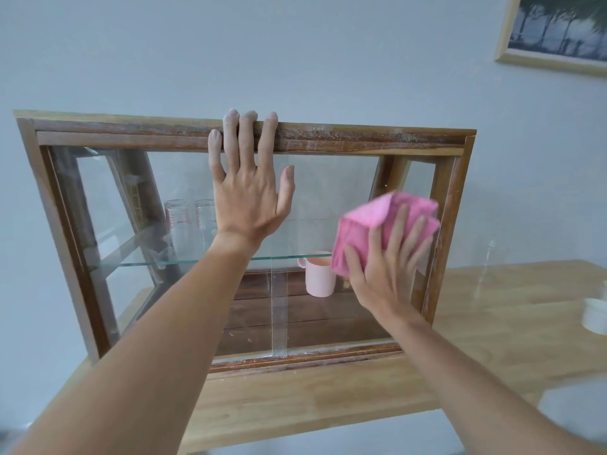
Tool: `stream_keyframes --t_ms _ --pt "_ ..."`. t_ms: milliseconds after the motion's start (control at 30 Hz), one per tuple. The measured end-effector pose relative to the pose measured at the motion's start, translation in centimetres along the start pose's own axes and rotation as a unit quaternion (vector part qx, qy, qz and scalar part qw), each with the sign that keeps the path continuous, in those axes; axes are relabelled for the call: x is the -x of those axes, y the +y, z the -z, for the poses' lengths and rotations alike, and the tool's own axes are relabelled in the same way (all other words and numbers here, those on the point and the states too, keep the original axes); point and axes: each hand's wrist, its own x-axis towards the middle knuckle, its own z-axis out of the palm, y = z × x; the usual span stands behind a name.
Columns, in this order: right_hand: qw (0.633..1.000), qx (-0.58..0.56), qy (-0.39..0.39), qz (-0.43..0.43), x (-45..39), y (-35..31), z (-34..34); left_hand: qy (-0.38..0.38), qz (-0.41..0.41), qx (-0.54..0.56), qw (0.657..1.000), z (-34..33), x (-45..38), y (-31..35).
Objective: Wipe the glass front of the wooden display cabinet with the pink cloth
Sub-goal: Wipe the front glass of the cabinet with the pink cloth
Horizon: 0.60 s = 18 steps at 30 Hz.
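1. Nearest you, your two bare forearms reach up and forward over the near edge of the wooden table (328, 395), whose light top runs off to the right with open surface beyond the cabinet.
2. Your right hand (386, 267) lies flat with fingers straight and spread, pressing the pink cloth (368, 221) against the glass front (184, 290) of the cabinet (328, 139). The cloth sits at the right side of the pane, about mid-height, its right edge just beside the right wooden post.
3. To the left of the cloth the pane stretches wide and uncovered as far as the left post; below it the glass runs down to the bottom rail.
4. Your left hand (249, 192) is open, palm on the upper middle of the glass, fingertips (248, 118) lying over the top rail.
5. Behind the glass, a pink cup (317, 277) stands on the wooden floor of the cabinet under the glass shelf (203, 261), and two clear measuring glasses (190, 224) stand on that shelf to the left.
6. Farther right on the table stand a clear bottle (487, 267) and, at the frame's edge, a white tub (596, 315).
7. Farthest, a framed picture (558, 31) hangs on the wall at upper right.
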Motion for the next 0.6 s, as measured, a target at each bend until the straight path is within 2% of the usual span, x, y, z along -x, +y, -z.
stream_keyframes --t_ms 100,233,400,500,600 --pt "0.998 -0.018 0.029 0.047 -4.5 -4.5 1.5 0.001 0.000 0.009 1.000 0.0 -0.1 0.0" --pt "0.988 0.008 0.017 0.150 -2.2 -8.9 0.9 0.001 0.001 0.032 0.999 0.5 -0.1 -0.3" --pt "0.976 0.025 -0.037 0.215 3.8 -5.1 -1.4 -0.035 -0.036 0.024 0.998 2.3 -0.4 -1.5" --pt "0.986 0.040 -0.050 0.156 4.9 -0.9 -1.1 -0.051 -0.098 0.048 0.993 3.6 -1.1 -3.3" --pt "0.997 0.045 -0.054 0.034 2.1 2.2 0.7 -0.090 -0.146 0.017 0.985 4.9 -2.2 -7.2"
